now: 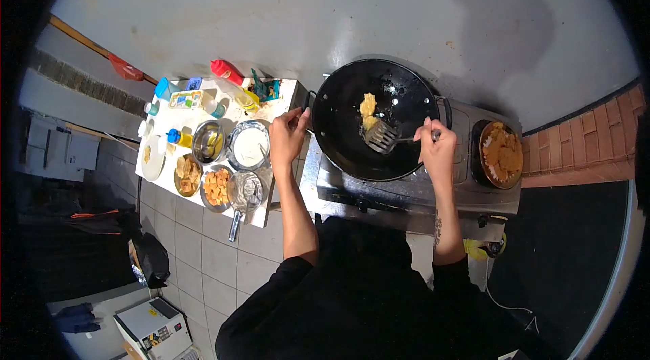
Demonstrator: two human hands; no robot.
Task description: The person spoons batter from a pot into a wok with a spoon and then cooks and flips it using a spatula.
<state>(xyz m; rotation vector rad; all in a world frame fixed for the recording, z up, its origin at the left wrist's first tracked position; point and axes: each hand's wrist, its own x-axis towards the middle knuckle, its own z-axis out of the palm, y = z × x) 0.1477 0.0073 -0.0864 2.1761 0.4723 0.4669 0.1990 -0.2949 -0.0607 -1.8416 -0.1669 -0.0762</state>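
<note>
A large black wok (338, 150) sits on the stove. My left hand (290, 131) is at its left handle, fingers closed around it. In my right hand (437, 147) is the handle of a slotted metal spatula (381, 138), held by the wok's right rim. The spatula's head lies inside the wok, touching or just beside a lump of yellowish scrambled egg-like food (368, 106). Small shiny spots of oil show on the wok's inner surface.
Right of the wok, a round pan (501, 153) of orange-brown food sits on the steel stove (420, 191). To the left, a white table (261, 214) carries a red bottle (227, 72), a bowl of white powder (249, 146), a plate of orange cubes (216, 187) and a sieve (244, 191).
</note>
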